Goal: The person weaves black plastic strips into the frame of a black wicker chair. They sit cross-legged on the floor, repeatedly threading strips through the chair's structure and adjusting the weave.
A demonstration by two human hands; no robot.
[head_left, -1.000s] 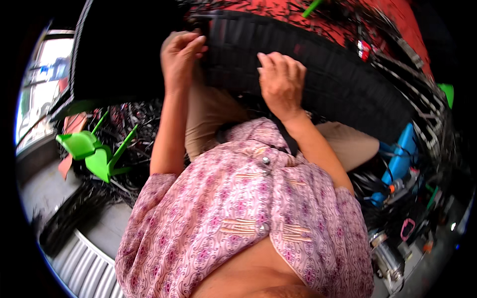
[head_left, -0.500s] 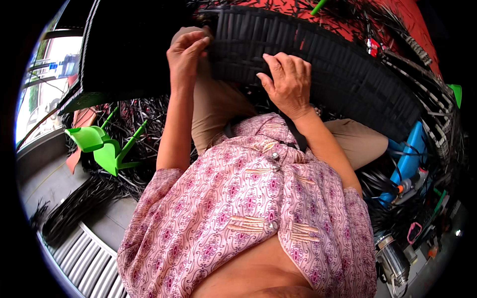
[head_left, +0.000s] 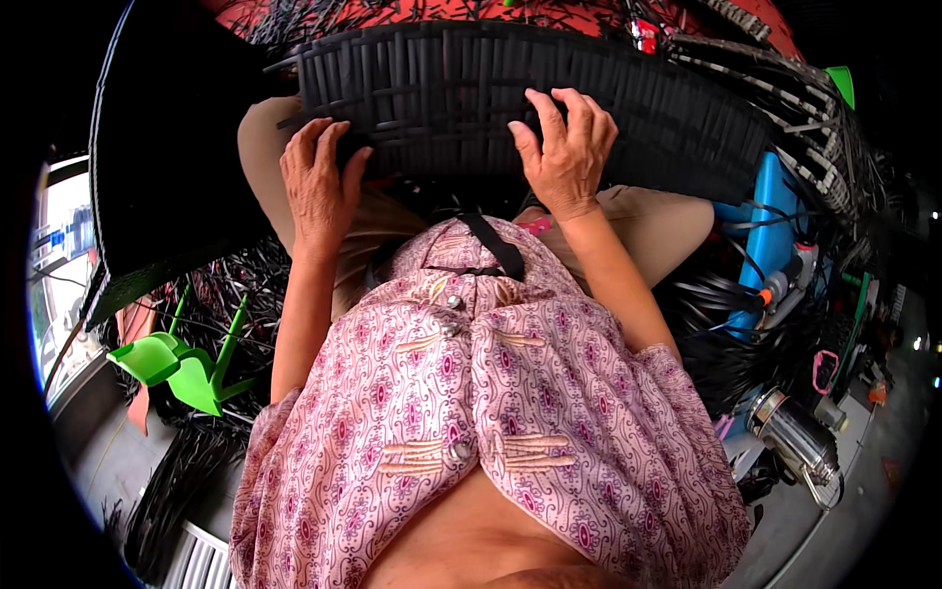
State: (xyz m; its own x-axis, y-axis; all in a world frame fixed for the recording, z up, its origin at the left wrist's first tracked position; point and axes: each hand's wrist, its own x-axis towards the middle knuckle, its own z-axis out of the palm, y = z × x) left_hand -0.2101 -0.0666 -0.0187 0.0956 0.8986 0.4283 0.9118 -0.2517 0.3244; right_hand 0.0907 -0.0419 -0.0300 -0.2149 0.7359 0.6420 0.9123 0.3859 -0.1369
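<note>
A long black panel woven from flat strips [head_left: 442,74] lies across my lap, curving from left to right. My left hand [head_left: 319,182] is by the panel's left end, over my knee, fingers bent and apart with nothing visible between them. Farther right, my right hand [head_left: 569,152] rests with spread fingers on the panel's near part. Loose strip ends [head_left: 283,67] stick out at the panel's upper left corner. The underside of the panel is hidden.
A large black board-like shape [head_left: 167,147] stands at the left. Below it are a green plastic object [head_left: 186,368] and heaps of black strips [head_left: 186,501]. On the right are a blue plastic piece [head_left: 770,221], bundled strips [head_left: 697,324] and a metal flask [head_left: 795,432].
My left hand has come down from a raised, pinched pose, and its fingers have parted. My right hand stays on the panel. The whole view has shifted, showing more of the panel's left end.
</note>
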